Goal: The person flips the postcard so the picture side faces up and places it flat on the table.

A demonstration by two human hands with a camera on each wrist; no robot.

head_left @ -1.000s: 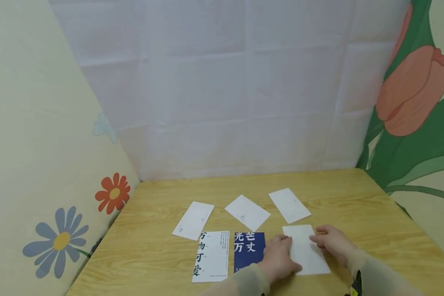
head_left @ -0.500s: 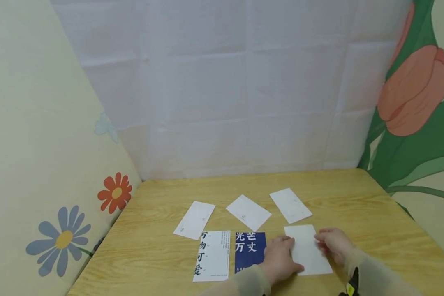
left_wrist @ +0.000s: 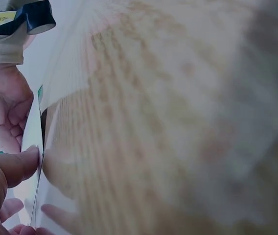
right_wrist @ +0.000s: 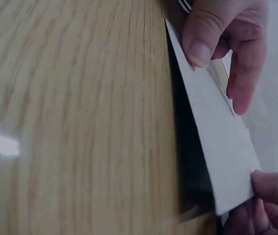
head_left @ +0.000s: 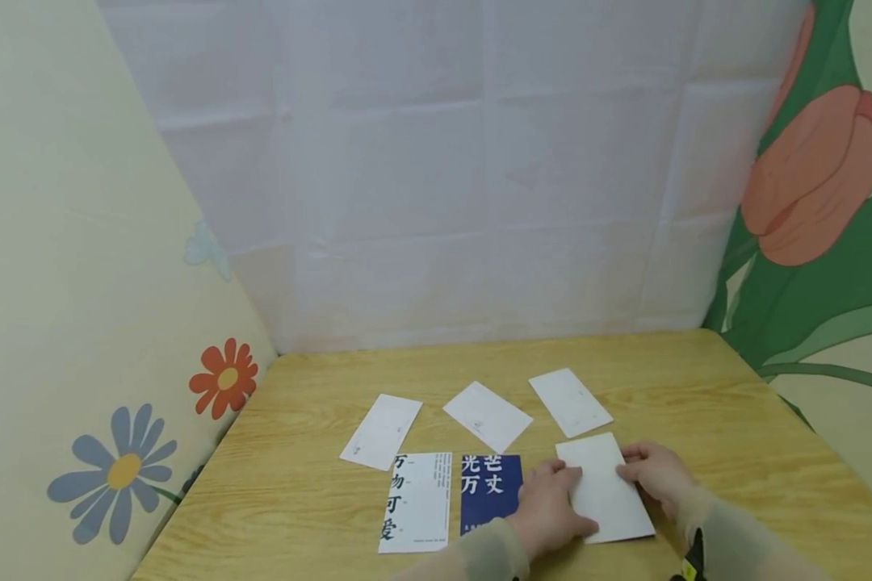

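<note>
A blank white card (head_left: 601, 488) lies at the right front of the table, its right side tilted up off the wood. My right hand (head_left: 657, 476) pinches that raised right edge between thumb and fingers. Across the card's left side rests my left hand (head_left: 548, 508), fingers near the upper left edge and thumb on the near left corner. In the right wrist view the white card (right_wrist: 222, 142) slants above the table, with a dark strip beneath it. The left wrist view catches the left thumb (left_wrist: 21, 164) pressing the card's edge. Left of my hands lies a dark blue card (head_left: 483, 488) with white characters, partly covered.
A white card with large dark characters (head_left: 417, 504) lies further left. Behind stand out three pale cards with faint small drawings: left (head_left: 383, 432), middle (head_left: 487, 417) and right (head_left: 570, 403). A white cloth (head_left: 480, 202) hangs at the table's back edge.
The white card lay flat before; its right side is now lifted, and its far edge sits slightly higher in view. My right hand shifted slightly, while my left stayed on the card.
</note>
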